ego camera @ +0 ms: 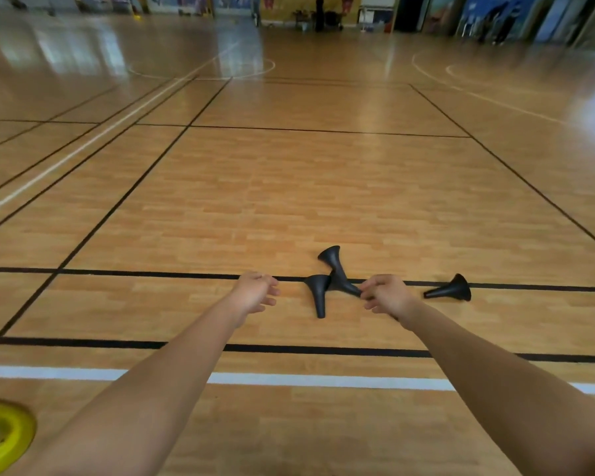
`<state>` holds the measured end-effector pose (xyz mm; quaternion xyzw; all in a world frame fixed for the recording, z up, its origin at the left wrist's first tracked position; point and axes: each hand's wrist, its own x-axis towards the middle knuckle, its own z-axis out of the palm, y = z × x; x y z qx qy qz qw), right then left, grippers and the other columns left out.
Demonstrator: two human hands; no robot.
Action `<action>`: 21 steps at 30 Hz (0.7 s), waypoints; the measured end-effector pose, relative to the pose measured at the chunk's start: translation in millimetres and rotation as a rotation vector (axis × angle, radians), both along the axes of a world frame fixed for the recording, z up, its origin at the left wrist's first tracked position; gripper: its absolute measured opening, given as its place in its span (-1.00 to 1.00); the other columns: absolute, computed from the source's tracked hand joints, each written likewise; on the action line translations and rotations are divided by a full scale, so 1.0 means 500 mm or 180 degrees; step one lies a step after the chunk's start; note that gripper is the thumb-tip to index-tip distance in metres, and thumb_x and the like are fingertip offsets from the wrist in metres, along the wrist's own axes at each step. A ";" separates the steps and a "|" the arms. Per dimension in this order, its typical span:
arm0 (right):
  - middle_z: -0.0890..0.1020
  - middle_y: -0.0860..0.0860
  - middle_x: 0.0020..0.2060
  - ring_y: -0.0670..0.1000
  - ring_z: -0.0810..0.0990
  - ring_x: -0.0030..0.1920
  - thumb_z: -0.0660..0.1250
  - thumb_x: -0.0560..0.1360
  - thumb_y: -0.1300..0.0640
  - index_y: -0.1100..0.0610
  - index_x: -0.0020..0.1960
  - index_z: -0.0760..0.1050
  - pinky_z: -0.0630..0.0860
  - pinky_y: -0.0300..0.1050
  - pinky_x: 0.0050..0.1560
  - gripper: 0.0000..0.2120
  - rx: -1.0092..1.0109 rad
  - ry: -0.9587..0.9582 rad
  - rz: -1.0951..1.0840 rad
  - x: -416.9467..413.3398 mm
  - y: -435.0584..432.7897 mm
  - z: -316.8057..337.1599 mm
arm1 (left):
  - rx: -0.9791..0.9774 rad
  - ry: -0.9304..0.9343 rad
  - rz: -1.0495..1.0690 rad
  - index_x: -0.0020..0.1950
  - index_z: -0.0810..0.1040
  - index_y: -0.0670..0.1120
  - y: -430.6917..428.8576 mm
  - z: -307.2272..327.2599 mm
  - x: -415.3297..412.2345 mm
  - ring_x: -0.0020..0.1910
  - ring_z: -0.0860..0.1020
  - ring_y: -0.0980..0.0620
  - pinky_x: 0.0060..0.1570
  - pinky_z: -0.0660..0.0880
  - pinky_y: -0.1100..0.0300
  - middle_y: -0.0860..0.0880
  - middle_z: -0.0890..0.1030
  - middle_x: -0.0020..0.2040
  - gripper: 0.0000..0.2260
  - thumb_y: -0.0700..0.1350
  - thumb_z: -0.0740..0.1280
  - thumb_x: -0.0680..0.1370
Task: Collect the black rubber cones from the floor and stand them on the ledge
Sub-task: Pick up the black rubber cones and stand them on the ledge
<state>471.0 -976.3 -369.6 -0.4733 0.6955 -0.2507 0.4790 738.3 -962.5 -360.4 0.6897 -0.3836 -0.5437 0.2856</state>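
Observation:
Three black rubber cones lie on their sides on the wooden gym floor. The middle cone [335, 269] points its narrow tip toward my right hand [387, 295], which pinches that tip between thumb and fingers. A second cone [317, 292] lies against it, narrow end toward me. The third cone [452, 289] lies apart to the right. My left hand [255, 292] hovers left of the pair with fingers loosely curled, holding nothing. No ledge is in view.
A yellow disc [0, 436] lies on the floor at the bottom left. Black and white court lines cross the floor. Far back stand a person [319, 12], some furniture and doorways. Open floor stretches all around.

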 end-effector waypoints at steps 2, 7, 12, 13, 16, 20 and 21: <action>0.61 0.16 -0.08 0.05 0.56 -0.26 0.16 0.58 0.30 0.24 0.03 0.57 0.52 -0.11 -0.17 -0.79 0.0023 -0.0002 -0.0048 -0.001 -0.026 -0.003 | 0.0013 0.0005 -0.0054 0.13 0.55 -0.07 -0.031 -0.004 -0.002 -0.15 0.61 0.01 -0.13 0.49 0.15 -0.05 0.66 -0.02 -0.81 -0.04 0.22 0.61; 0.61 0.22 -0.01 0.08 0.56 -0.23 0.19 0.58 0.31 0.27 0.04 0.57 0.52 -0.10 -0.18 -0.82 0.0077 0.0003 -0.0152 -0.016 -0.119 -0.022 | 0.0004 0.0013 -0.0246 0.16 0.55 -0.07 -0.124 -0.015 -0.020 -0.15 0.62 0.04 -0.08 0.50 0.15 -0.03 0.66 -0.05 -0.78 -0.03 0.24 0.59; 0.63 0.20 -0.08 0.04 0.56 -0.30 0.17 0.57 0.31 0.25 0.01 0.57 0.54 -0.12 -0.22 -0.80 0.0189 0.0003 -0.0296 -0.047 -0.246 -0.031 | 0.0065 -0.0086 -0.0372 0.26 0.50 -0.09 -0.268 -0.003 -0.049 -0.17 0.62 0.05 -0.04 0.50 0.13 -0.01 0.67 -0.05 -0.71 -0.02 0.24 0.59; 0.64 0.19 -0.10 0.04 0.56 -0.30 0.17 0.57 0.31 0.25 0.02 0.57 0.54 -0.14 -0.24 -0.80 0.0204 -0.0006 -0.0322 -0.054 -0.272 -0.032 | 0.0065 -0.0097 -0.0391 0.28 0.49 -0.09 -0.298 0.001 -0.056 -0.16 0.62 0.05 -0.01 0.51 0.12 -0.01 0.67 -0.05 -0.70 -0.01 0.25 0.59; 0.63 0.18 -0.16 0.05 0.56 -0.32 0.15 0.58 0.30 0.26 0.04 0.57 0.51 -0.16 -0.31 -0.78 0.0223 -0.0052 -0.0418 -0.077 -0.344 -0.035 | 0.0059 -0.0105 -0.0410 0.35 0.45 -0.08 -0.379 0.006 -0.078 -0.14 0.63 0.06 -0.02 0.52 0.13 0.01 0.67 -0.06 -0.64 0.00 0.26 0.58; 0.61 0.15 -0.21 0.05 0.57 -0.31 0.13 0.59 0.29 0.26 0.02 0.57 0.50 -0.15 -0.30 -0.77 0.0270 -0.0088 -0.0471 -0.090 -0.413 -0.044 | 0.0120 -0.0151 -0.0565 0.25 0.51 -0.07 -0.449 -0.007 -0.100 -0.12 0.63 0.07 -0.07 0.51 0.16 0.02 0.66 -0.05 -0.71 0.01 0.26 0.57; 0.61 0.15 -0.21 0.05 0.57 -0.31 0.13 0.59 0.30 0.26 0.03 0.57 0.51 -0.15 -0.29 -0.77 0.0290 -0.0105 -0.0480 -0.089 -0.426 -0.047 | 0.0136 -0.0164 -0.0616 0.17 0.54 -0.05 -0.464 -0.012 -0.101 -0.12 0.63 0.07 -0.06 0.51 0.16 0.02 0.66 -0.05 -0.76 0.01 0.25 0.57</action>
